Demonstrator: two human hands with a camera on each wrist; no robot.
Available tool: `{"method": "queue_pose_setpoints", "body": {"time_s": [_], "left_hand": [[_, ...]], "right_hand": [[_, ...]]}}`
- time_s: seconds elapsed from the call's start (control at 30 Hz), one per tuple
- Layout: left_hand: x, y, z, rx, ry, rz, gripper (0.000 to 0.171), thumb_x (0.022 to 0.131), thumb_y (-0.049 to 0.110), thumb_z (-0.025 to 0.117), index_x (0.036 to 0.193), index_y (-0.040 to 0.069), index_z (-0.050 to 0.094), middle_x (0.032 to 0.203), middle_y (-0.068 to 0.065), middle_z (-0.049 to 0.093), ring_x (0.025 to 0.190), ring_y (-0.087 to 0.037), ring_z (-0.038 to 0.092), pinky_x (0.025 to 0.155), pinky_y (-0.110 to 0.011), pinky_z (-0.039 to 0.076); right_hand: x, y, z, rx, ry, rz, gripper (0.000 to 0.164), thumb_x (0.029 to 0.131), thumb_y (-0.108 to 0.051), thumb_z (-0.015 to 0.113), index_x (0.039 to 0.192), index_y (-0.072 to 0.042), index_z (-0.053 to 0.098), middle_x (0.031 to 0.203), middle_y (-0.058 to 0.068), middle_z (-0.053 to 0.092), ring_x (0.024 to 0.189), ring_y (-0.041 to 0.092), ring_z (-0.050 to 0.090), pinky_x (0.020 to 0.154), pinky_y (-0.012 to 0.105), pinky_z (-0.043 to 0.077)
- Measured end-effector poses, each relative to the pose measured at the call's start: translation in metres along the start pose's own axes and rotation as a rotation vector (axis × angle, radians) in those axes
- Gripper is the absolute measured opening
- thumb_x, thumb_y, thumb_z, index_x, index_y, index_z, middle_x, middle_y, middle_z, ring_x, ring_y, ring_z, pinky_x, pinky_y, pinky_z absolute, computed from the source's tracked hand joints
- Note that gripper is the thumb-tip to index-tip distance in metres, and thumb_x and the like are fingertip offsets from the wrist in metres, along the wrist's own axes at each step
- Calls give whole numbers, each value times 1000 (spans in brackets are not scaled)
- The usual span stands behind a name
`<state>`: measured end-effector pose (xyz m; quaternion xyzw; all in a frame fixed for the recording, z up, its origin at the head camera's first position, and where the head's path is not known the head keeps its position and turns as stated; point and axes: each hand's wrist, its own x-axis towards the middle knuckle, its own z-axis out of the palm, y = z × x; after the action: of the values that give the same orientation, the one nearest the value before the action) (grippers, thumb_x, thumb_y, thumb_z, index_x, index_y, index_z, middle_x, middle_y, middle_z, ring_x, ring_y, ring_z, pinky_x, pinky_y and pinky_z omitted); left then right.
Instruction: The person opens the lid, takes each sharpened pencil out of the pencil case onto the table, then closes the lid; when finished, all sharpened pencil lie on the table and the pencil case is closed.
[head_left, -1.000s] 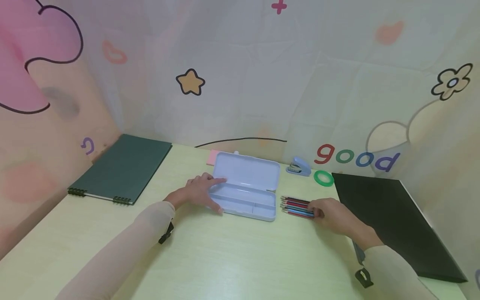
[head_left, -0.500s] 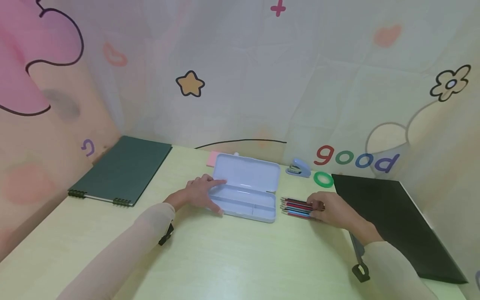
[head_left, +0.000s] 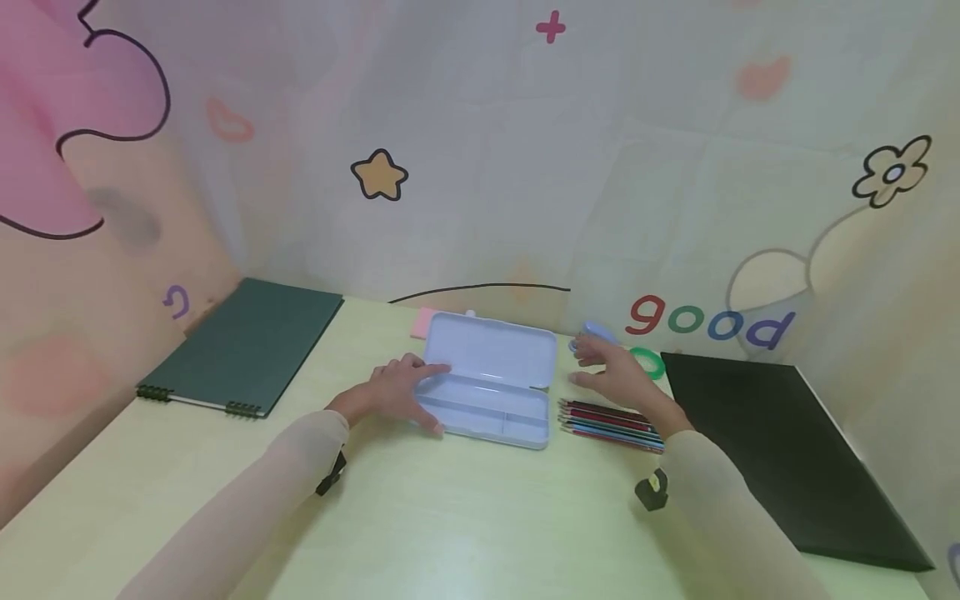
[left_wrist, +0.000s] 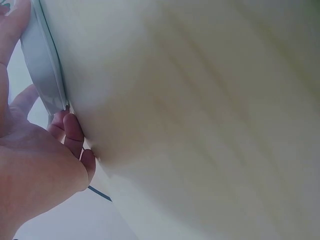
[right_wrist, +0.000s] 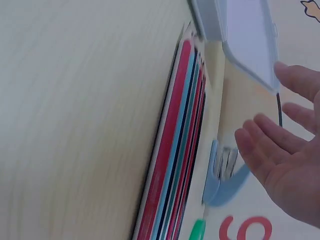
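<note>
An opened pale blue pencil case (head_left: 491, 350) lies in the middle of the table, its lid raised toward the back wall and its divided tray bare. My left hand (head_left: 393, 387) holds the case's left end, thumb at the front edge and index finger stretched over the side. In the left wrist view the other fingers bend at the far corner of the case. Right of the case, several colored pencils (head_left: 607, 425) lie in a row on the table. Above them my right hand (head_left: 618, 375) hovers with parted fingers and holds nothing, overlapping a light blue stapler (head_left: 597, 332).
Behind my right hand sits a green ring of tape (head_left: 661, 367). A large black folder (head_left: 795, 458) covers the right side of the table. On the left lies a dark green ring-bound notebook (head_left: 247, 346). Something pink (head_left: 422, 323) peeks out behind the case's lid.
My right hand has let go of the pencils and moved up and left toward the stapler, its fingers spreading. The left hand keeps its place on the case. The head view has tilted slightly.
</note>
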<state>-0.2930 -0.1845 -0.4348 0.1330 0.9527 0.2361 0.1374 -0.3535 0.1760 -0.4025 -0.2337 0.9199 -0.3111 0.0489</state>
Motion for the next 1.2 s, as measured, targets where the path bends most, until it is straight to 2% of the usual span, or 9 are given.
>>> {"method": "queue_pose_setpoints", "body": {"time_s": [0.17, 0.3, 0.4, 0.5, 0.67, 0.87, 1.03, 1.2], "left_hand": [[1, 2, 1, -10, -1, -5, 101, 70, 51, 87, 155, 28, 37, 145, -18, 39, 129, -37, 39, 108, -58, 30], [1, 2, 4, -15, -1, -10, 102, 70, 51, 87, 155, 27, 37, 144, -18, 39, 128, -36, 39, 108, -58, 31], [1, 0, 5, 0, 1, -6, 103, 70, 53, 86, 155, 27, 36, 144, -18, 39, 128, -36, 40, 108, -58, 31], [0, -1, 5, 17, 5, -10, 103, 70, 54, 86, 156, 28, 35, 144, -17, 40, 127, -36, 41, 107, -56, 32], [-2, 0, 6, 43, 18, -23, 103, 70, 55, 86, 156, 27, 35, 141, -17, 42, 125, -35, 45, 106, -56, 35], [-6, 7, 7, 75, 61, -37, 102, 70, 55, 85, 155, 24, 37, 143, -16, 45, 126, -34, 49, 105, -58, 39], [-12, 14, 6, 46, 76, -50, 101, 71, 51, 87, 154, 21, 39, 147, -19, 45, 129, -37, 49, 106, -59, 41], [-25, 21, -2, -9, 75, -74, 97, 74, 47, 86, 153, 13, 40, 149, -21, 46, 134, -38, 47, 108, -58, 40]], "right_hand": [[20, -14, 14, 127, -20, 2, 70, 97, -25, 65, 154, 0, 31, 152, 28, 42, 137, 46, 46, 110, 57, 40], [24, -23, 20, 199, -25, 38, 72, 100, -27, 61, 156, 0, 25, 158, 26, 32, 140, 46, 42, 112, 56, 37], [20, -27, 23, 214, 5, 44, 69, 100, -26, 60, 155, 0, 27, 157, 25, 35, 137, 46, 46, 110, 55, 40], [13, -32, 25, 172, 38, 25, 67, 101, -28, 60, 154, 0, 31, 154, 24, 40, 134, 44, 51, 107, 55, 44], [-2, -38, 27, 106, 83, -51, 59, 102, -28, 58, 150, 1, 39, 149, 23, 48, 128, 42, 56, 101, 54, 48], [-17, -39, 31, 126, 82, -81, 51, 104, -29, 54, 149, -6, 45, 146, 19, 53, 124, 37, 60, 98, 50, 52], [-26, -42, 36, 110, 61, -88, 50, 103, -30, 55, 148, -9, 47, 148, 17, 52, 122, 38, 62, 97, 49, 53], [-29, -45, 42, 112, 54, -124, 45, 106, -30, 49, 145, -7, 51, 149, 16, 52, 131, 37, 55, 101, 51, 50]]}}
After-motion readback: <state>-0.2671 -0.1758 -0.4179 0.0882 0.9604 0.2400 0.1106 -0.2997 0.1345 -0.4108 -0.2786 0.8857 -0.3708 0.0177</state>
